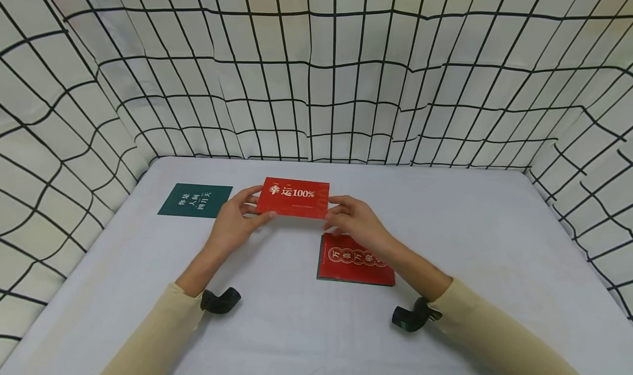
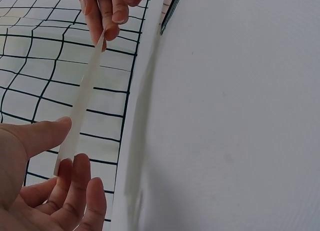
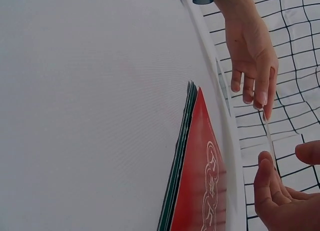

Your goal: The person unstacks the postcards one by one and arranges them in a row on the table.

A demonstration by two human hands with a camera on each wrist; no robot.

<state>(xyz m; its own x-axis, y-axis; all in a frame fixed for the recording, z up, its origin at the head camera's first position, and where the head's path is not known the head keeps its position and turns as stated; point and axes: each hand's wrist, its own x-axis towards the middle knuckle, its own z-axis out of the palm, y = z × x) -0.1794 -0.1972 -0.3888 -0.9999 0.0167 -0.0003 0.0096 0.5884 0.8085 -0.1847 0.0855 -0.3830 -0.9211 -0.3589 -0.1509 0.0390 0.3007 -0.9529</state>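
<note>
A red card (image 1: 293,198) with white Chinese characters and "100%" is held above the table. My left hand (image 1: 234,217) pinches its left end, thumb in front and fingers behind. At the opposite end my right hand (image 1: 360,221) touches the card with loosely bent fingers; its thumb (image 3: 307,153) stands apart from the card. Edge-on, the card (image 2: 82,101) looks thin and pale in the left wrist view. Below the right hand lies a stack with a red card (image 1: 353,262) on top and green edges beneath. The right forearm covers part of that stack.
A dark green card (image 1: 190,200) with white characters lies at the back left, near the left hand. The white tabletop (image 1: 277,320) is bounded by black netting (image 1: 336,106) over white cloth. Each wrist carries a dark camera mount (image 1: 220,300).
</note>
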